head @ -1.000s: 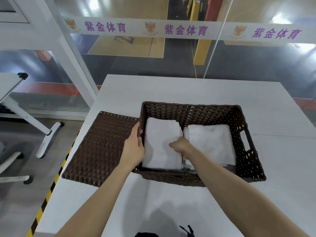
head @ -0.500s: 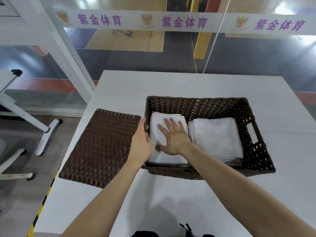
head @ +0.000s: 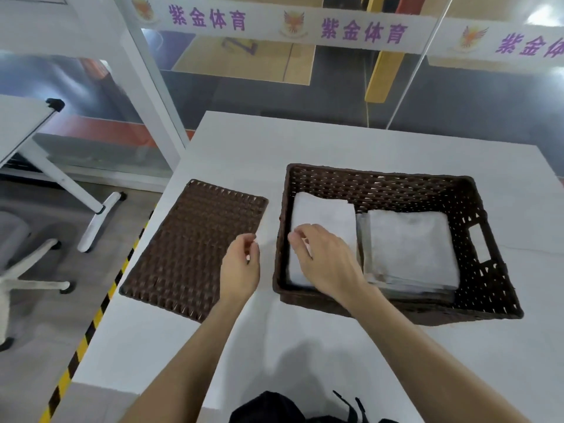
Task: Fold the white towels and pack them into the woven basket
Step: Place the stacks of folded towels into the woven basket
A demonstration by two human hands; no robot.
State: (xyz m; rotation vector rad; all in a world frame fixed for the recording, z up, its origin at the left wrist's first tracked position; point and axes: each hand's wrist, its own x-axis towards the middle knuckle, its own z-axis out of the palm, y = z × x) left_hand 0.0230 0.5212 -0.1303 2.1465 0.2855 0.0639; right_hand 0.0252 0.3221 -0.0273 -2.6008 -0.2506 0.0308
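Woven basket [head: 381,181] sat centre-right on bench [head: 305,141], holding left towel stack [head: 323,213] and right towel stack [head: 409,239]. Right hand [head: 329,264] hovered over left towel stack, fingers loosely bent, gripping nothing. Left hand [head: 239,270] beside basket, fingers slack, empty.

quick headcount: one woven basket [head: 378,176] and one flat woven panel [head: 195,245] in the same brown weave. two piles of white towels, a left pile [head: 323,213] and a right pile [head: 409,245]. the right one is clearly several layers, but the edges are too blurry to count, and i can't tell for the left either. two hands, a left hand [head: 239,270] and a right hand [head: 329,261]. one white table [head: 305,141], one side table [head: 18,123], one chair base [head: 27,270]. one banner [head: 363,32] with three crests [head: 294,24].
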